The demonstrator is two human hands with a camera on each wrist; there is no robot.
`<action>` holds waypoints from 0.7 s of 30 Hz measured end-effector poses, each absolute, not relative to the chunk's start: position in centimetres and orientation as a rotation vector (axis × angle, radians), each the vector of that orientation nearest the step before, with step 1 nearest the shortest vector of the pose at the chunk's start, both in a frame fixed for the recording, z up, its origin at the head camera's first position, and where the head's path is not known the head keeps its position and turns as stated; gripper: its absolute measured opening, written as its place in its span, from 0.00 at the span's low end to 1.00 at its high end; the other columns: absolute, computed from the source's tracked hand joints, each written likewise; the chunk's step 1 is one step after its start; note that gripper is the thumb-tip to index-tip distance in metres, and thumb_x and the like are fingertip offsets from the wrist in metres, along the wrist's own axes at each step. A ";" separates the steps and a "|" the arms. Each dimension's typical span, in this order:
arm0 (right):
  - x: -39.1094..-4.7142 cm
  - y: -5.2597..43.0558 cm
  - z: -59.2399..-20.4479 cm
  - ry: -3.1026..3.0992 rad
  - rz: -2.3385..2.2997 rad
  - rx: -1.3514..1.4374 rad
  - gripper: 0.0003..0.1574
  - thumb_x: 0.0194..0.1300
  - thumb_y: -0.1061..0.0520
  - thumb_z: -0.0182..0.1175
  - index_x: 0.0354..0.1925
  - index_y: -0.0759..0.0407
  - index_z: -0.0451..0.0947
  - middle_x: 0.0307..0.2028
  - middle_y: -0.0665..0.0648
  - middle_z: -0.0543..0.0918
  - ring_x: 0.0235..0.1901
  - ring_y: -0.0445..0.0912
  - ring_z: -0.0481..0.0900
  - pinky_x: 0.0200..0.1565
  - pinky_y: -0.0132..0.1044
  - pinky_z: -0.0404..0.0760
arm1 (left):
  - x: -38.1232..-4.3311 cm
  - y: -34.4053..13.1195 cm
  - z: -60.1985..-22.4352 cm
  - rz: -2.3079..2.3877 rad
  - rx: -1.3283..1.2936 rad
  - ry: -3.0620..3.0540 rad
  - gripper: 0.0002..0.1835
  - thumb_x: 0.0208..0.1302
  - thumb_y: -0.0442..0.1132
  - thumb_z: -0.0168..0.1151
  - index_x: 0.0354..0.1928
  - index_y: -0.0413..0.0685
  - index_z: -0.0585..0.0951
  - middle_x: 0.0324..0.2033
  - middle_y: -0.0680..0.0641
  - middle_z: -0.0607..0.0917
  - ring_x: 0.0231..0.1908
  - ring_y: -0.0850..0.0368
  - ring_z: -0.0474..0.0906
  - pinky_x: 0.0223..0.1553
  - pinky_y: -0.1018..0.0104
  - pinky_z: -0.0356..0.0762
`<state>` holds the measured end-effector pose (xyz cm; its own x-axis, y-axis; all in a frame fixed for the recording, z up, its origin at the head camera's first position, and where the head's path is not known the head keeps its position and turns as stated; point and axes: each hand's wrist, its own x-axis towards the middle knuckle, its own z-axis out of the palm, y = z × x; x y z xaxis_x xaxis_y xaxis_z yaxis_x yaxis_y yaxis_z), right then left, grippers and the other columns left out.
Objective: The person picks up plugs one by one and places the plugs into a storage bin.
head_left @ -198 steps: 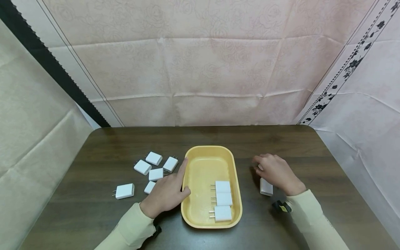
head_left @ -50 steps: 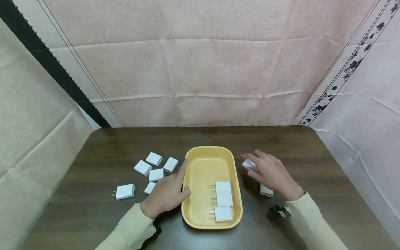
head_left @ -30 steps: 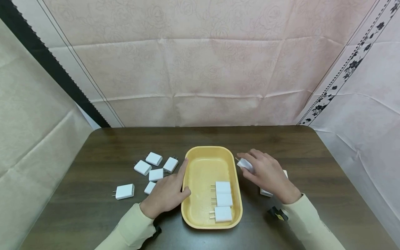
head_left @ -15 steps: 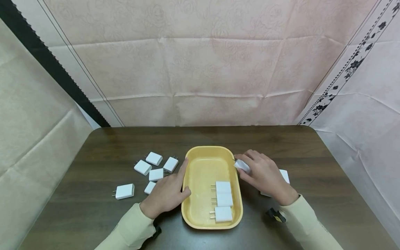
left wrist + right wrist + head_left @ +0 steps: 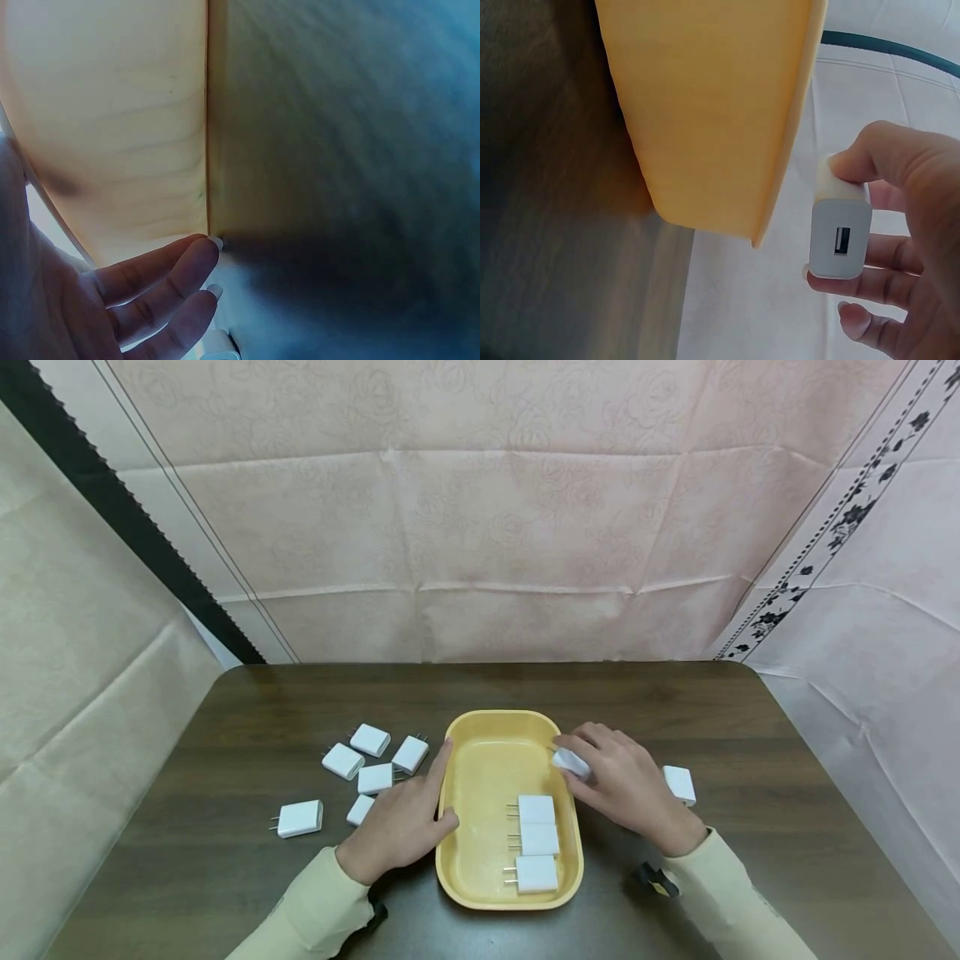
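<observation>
My right hand pinches a white USB wall charger between thumb and fingers, over the right rim of a yellow tray. The right wrist view shows the held charger with its USB port facing that camera, above the tray's rim. Inside the tray, three white chargers lie in a column at the lower right, prongs pointing left. My left hand rests at the tray's left side, index finger extended along the rim and thumb over it. Its other fingers lie along the outer wall.
Several white chargers lie loosely grouped left of the tray, partly behind the left hand. A single charger sits farther left. Another charger is behind the right wrist on the dark wooden table. Pale cloth hangs behind the table.
My right hand has picked up a charger from the table at the right and carried it left to over the tray's rim. My left hand and the tray have stayed put.
</observation>
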<state>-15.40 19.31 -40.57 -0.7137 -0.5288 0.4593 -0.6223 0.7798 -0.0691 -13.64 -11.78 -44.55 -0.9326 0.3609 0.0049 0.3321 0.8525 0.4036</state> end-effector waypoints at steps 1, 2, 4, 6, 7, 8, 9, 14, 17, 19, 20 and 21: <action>-15.4 19.2 -40.6 -2.551 0.304 0.876 0.23 0.58 0.50 0.71 0.53 0.52 0.84 0.45 0.55 0.83 0.39 0.48 0.82 0.40 0.44 0.83 | -13.6 -11.8 -44.5 0.623 0.555 2.957 0.50 0.60 0.48 0.55 0.82 0.51 0.44 0.22 0.58 0.73 0.20 0.67 0.68 0.20 0.68 0.64; -15.4 19.1 -40.6 -2.550 0.302 0.882 0.24 0.57 0.50 0.72 0.53 0.52 0.84 0.45 0.55 0.83 0.39 0.47 0.81 0.40 0.44 0.83 | -13.6 -11.8 -44.5 0.623 0.555 2.958 0.50 0.60 0.48 0.55 0.82 0.52 0.44 0.22 0.58 0.72 0.20 0.67 0.68 0.20 0.68 0.64; -15.4 19.0 -40.7 -2.542 0.306 0.903 0.25 0.56 0.51 0.73 0.53 0.52 0.84 0.44 0.55 0.83 0.39 0.47 0.80 0.40 0.43 0.83 | -13.6 -11.8 -44.5 0.623 0.556 2.958 0.51 0.60 0.47 0.55 0.82 0.52 0.44 0.22 0.58 0.72 0.20 0.67 0.68 0.20 0.68 0.64; -15.3 18.8 -40.7 -2.540 0.308 0.928 0.26 0.55 0.51 0.75 0.53 0.52 0.84 0.44 0.55 0.83 0.39 0.46 0.80 0.41 0.43 0.83 | -13.7 -11.8 -44.5 0.626 0.556 2.955 0.51 0.60 0.47 0.55 0.82 0.52 0.43 0.22 0.58 0.73 0.20 0.67 0.68 0.20 0.68 0.64; -15.3 18.7 -40.8 -2.541 0.308 0.940 0.26 0.54 0.52 0.75 0.53 0.52 0.84 0.45 0.55 0.84 0.40 0.46 0.80 0.41 0.43 0.83 | -13.7 -11.8 -44.5 0.629 0.555 2.953 0.51 0.60 0.47 0.55 0.82 0.52 0.43 0.22 0.58 0.73 0.20 0.67 0.68 0.20 0.68 0.64; -15.3 18.6 -40.8 -2.546 0.309 0.951 0.27 0.54 0.51 0.75 0.53 0.51 0.84 0.45 0.55 0.84 0.40 0.46 0.80 0.42 0.43 0.83 | -13.7 -11.8 -44.5 0.631 0.555 2.951 0.51 0.60 0.47 0.55 0.82 0.52 0.43 0.22 0.58 0.73 0.20 0.67 0.68 0.20 0.68 0.64; -15.3 18.5 -40.8 -2.551 0.313 0.961 0.27 0.54 0.52 0.76 0.53 0.51 0.84 0.45 0.54 0.84 0.41 0.46 0.81 0.42 0.43 0.83 | -13.7 -11.8 -44.5 0.632 0.554 2.949 0.51 0.60 0.47 0.55 0.82 0.52 0.43 0.21 0.58 0.73 0.20 0.67 0.68 0.20 0.68 0.64; -15.3 18.2 -41.0 -2.554 0.332 1.002 0.26 0.55 0.52 0.75 0.54 0.49 0.84 0.46 0.53 0.84 0.45 0.46 0.81 0.45 0.43 0.84 | -13.7 -11.8 -44.4 0.633 0.551 2.944 0.51 0.60 0.47 0.55 0.82 0.52 0.43 0.21 0.58 0.72 0.19 0.67 0.68 0.19 0.68 0.64; -15.3 18.1 -41.2 -2.522 0.339 1.028 0.26 0.56 0.52 0.75 0.54 0.49 0.84 0.45 0.53 0.84 0.45 0.46 0.81 0.45 0.43 0.83 | -13.6 -11.7 -44.4 0.634 0.549 2.940 0.51 0.60 0.47 0.55 0.82 0.52 0.43 0.21 0.58 0.73 0.19 0.67 0.68 0.19 0.68 0.64; -15.4 18.1 -41.4 -2.503 0.338 1.042 0.26 0.55 0.53 0.75 0.54 0.49 0.84 0.45 0.52 0.84 0.45 0.46 0.82 0.45 0.43 0.83 | -13.6 -11.7 -44.3 0.632 0.548 2.940 0.51 0.60 0.47 0.56 0.82 0.52 0.43 0.21 0.58 0.73 0.19 0.67 0.68 0.19 0.68 0.65; -15.4 18.0 -41.5 -2.496 0.338 1.050 0.26 0.56 0.53 0.75 0.54 0.49 0.84 0.45 0.53 0.84 0.46 0.46 0.82 0.46 0.44 0.82 | -13.6 -11.7 -44.3 0.630 0.548 2.940 0.51 0.60 0.47 0.56 0.82 0.52 0.43 0.21 0.58 0.73 0.19 0.67 0.68 0.20 0.68 0.65; -15.4 18.0 -41.5 -2.492 0.338 1.056 0.26 0.56 0.53 0.75 0.54 0.50 0.84 0.45 0.53 0.84 0.46 0.46 0.82 0.46 0.44 0.82 | -13.6 -11.7 -44.3 0.630 0.547 2.939 0.51 0.60 0.47 0.56 0.82 0.52 0.43 0.21 0.58 0.73 0.19 0.67 0.68 0.20 0.68 0.65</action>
<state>-15.37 17.98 -41.51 -0.6280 -0.6279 0.4597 -0.7276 0.6833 -0.0608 -13.64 -11.75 -44.34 -0.9324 0.3614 -0.0094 0.3258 0.8513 0.4114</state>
